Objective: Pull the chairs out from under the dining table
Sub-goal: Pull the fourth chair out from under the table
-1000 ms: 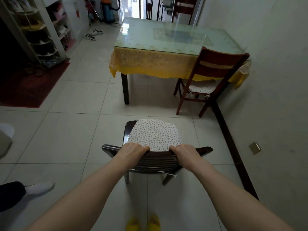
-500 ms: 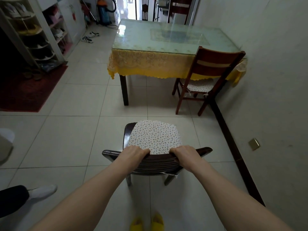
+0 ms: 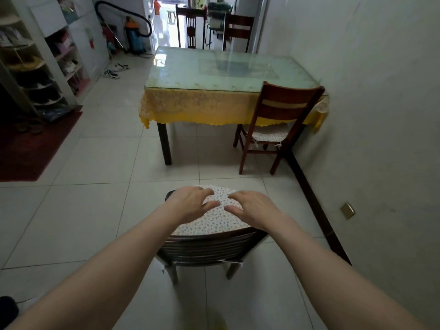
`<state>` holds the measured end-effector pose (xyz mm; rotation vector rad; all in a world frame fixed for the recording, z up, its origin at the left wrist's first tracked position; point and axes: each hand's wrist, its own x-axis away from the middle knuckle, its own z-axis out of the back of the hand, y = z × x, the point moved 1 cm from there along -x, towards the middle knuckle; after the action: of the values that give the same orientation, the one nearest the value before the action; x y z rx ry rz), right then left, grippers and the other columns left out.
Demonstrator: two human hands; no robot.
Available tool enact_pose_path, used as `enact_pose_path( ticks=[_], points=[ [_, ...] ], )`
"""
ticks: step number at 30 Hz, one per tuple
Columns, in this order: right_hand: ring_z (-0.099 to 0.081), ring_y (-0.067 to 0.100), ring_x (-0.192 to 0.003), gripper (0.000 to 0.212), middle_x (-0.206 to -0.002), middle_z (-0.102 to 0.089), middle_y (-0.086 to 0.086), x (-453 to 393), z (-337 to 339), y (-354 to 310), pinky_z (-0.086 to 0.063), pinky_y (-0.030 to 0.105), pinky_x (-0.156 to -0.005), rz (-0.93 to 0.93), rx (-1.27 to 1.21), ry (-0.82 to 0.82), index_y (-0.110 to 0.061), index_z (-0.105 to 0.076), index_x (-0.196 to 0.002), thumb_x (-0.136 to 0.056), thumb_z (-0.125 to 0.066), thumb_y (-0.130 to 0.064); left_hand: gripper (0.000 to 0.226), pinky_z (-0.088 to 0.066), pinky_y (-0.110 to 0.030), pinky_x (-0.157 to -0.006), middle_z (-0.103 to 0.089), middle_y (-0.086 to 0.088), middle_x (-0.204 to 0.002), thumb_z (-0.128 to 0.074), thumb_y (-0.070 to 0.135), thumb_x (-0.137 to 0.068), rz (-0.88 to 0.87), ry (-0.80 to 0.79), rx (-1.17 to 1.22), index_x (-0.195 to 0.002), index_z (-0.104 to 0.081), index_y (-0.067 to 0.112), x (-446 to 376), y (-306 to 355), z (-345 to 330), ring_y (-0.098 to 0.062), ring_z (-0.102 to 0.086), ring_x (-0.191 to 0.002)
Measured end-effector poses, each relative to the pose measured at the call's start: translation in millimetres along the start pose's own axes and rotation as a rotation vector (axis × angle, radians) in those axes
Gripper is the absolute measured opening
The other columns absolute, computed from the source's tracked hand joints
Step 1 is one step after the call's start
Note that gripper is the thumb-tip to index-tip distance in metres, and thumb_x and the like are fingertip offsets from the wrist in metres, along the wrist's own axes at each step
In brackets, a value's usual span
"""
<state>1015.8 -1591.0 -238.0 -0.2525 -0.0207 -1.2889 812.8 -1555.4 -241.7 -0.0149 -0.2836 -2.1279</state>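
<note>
A dark wooden chair (image 3: 204,250) with a speckled white cushion stands on the tiles right in front of me, well away from the dining table (image 3: 223,72). My left hand (image 3: 190,203) and my right hand (image 3: 252,206) hover over its cushion, fingers spread, holding nothing. A second brown chair (image 3: 283,110) sits at the table's near right corner, its seat partly under the yellow tablecloth. Two more chairs (image 3: 238,29) stand behind the table's far edge.
A wall (image 3: 381,115) with a dark skirting board runs along the right. Shoe shelves (image 3: 40,67) and a red mat (image 3: 31,148) are at the left. A vacuum cleaner (image 3: 134,35) and sandals lie at the back left. Tiled floor lies between me and the table.
Both hands let go of the near chair's backrest and moved forward over its cushion, fingers now spread. My view has lifted, showing more of the room's far end.
</note>
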Motion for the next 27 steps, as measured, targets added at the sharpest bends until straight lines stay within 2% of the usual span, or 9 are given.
enact_pose_path(
  ticks=[7,13,18,25,27],
  points=[
    [-0.057,0.025,-0.114,0.052,-0.128,-0.06,0.001,-14,67,69,-0.048,0.044,-0.091,-0.048,0.151,0.207,-0.022,-0.053,-0.13,-0.091,-0.049,-0.056,0.054,-0.05,-0.041,-0.085,-0.061,0.0,-0.128,-0.038,0.063,-0.093,-0.074,0.12,-0.08,-0.135,-0.048,0.03,-76,52,54,-0.025,-0.059,-0.112],
    [-0.057,0.026,-0.114,0.054,-0.128,-0.06,0.003,-13,110,176,-0.049,0.045,-0.091,-0.083,0.167,0.254,-0.022,-0.049,-0.134,-0.089,-0.056,-0.051,0.034,-0.053,-0.041,-0.075,-0.063,0.0,-0.112,-0.046,0.045,-0.095,-0.161,0.194,-0.106,-0.124,-0.054,0.028,-168,126,77,-0.026,-0.061,-0.1],
    [-0.055,0.024,-0.118,0.059,-0.133,-0.058,0.001,-8,142,278,-0.047,0.042,-0.095,-0.123,0.181,0.268,-0.022,-0.046,-0.139,-0.088,-0.062,-0.047,0.049,-0.05,-0.038,-0.076,-0.059,0.002,-0.126,-0.052,0.047,-0.091,-0.16,0.21,-0.107,-0.137,-0.046,0.03,-252,186,74,-0.023,-0.058,-0.11],
    [-0.051,0.023,-0.125,0.061,-0.139,-0.054,0.0,-48,171,379,-0.044,0.041,-0.1,-0.126,0.186,0.246,-0.022,-0.043,-0.142,-0.088,-0.063,-0.045,0.048,-0.053,-0.042,-0.079,-0.061,0.004,-0.122,-0.058,0.051,-0.087,-0.143,0.19,-0.105,-0.131,-0.048,0.033,-365,233,69,-0.022,-0.058,-0.108],
    [-0.05,0.022,-0.125,0.061,-0.14,-0.053,0.0,-69,176,405,-0.044,0.041,-0.1,-0.13,0.19,0.228,-0.022,-0.042,-0.142,-0.089,-0.063,-0.045,0.051,-0.053,-0.042,-0.082,-0.06,0.003,-0.127,-0.058,0.052,-0.087,-0.132,0.204,-0.101,-0.133,-0.048,0.031,-399,233,71,-0.022,-0.056,-0.113]
  ],
)
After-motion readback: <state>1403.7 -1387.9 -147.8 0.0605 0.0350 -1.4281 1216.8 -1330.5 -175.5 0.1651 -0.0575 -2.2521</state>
